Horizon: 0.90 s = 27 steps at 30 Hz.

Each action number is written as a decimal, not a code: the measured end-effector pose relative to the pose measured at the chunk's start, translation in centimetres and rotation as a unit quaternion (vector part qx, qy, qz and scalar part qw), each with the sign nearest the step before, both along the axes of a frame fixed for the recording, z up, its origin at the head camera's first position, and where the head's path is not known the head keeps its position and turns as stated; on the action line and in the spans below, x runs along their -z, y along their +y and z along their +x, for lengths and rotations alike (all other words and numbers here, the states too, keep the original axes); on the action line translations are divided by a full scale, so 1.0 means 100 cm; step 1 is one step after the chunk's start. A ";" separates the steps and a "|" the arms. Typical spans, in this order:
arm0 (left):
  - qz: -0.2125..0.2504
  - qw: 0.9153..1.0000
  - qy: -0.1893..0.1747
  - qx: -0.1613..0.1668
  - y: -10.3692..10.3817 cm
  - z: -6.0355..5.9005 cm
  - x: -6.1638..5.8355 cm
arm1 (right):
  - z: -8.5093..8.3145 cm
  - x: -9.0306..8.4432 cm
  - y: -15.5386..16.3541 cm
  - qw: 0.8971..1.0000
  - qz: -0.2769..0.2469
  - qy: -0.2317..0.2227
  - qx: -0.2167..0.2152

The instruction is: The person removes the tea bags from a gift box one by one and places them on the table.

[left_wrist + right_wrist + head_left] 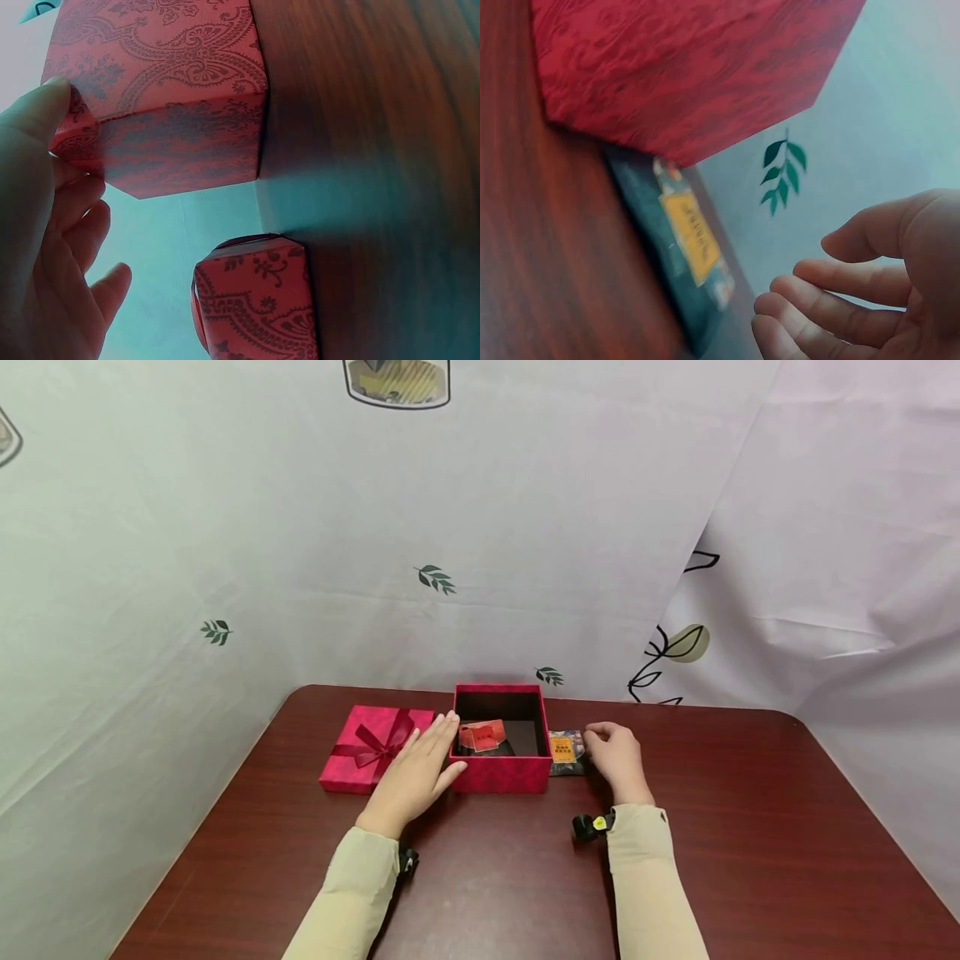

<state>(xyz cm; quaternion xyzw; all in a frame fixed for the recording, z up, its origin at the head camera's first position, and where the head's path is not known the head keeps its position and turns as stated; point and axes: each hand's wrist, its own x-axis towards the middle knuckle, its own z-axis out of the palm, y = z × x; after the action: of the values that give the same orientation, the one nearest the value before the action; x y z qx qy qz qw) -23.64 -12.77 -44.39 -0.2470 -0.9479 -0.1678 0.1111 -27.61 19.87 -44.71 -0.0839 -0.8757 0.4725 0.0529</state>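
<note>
My left hand (417, 767) lies flat with fingers straight and spread, thumb tip against the left front corner of the open red box (501, 772); the left wrist view shows the thumb (46, 105) touching that corner. My right hand (617, 757) sits just right of the box with fingers loosely curled and holding nothing, its fingertips (795, 296) near the small dark packet (566, 750) but, as far as I can tell, not yet on it.

The packet lies flat on the table (750, 827) against the box's right wall, toward the far edge. It looks light, thin and pliable, probably a slick foil sachet, so I judge a pinch at its near edge or a corner would lift it best. A red packet (482, 736) already lies inside the box. The box looks like stiff, light card that could slide if pushed.

The lid (372, 747), with its ribbon bow, rests left of the box under my left fingers. The table is dark glossy wood, and pale leaf-printed cloth (225, 568) hangs behind and to both sides.
</note>
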 end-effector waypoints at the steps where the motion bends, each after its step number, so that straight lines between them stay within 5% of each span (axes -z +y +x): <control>1: -0.001 1.000 -0.001 -0.001 0.000 0.000 0.000 | 0.001 -0.002 -0.001 1.000 -0.007 0.007 0.002; 10: -0.002 1.000 0.002 0.000 0.000 0.000 0.000 | 0.012 -0.031 -0.019 0.992 -0.100 0.075 0.002; 18: -0.009 1.000 -0.005 -0.003 -0.001 -0.001 0.001 | 0.023 -0.045 -0.049 0.974 -0.162 0.153 -0.028; 23: -0.007 1.000 0.000 0.000 -0.001 -0.002 0.002 | 0.027 -0.045 -0.072 0.966 -0.176 0.177 -0.065; 27: -0.006 1.000 0.003 0.000 -0.001 -0.001 0.002 | 0.030 -0.041 -0.087 0.969 -0.155 0.175 -0.081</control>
<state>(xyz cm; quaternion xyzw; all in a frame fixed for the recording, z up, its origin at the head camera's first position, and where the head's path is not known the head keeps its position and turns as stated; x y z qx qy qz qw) -23.76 -12.92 -44.63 -0.2480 -0.9486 -0.1611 0.1126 -24.66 11.14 -40.64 0.0637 -0.7726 0.6129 0.1533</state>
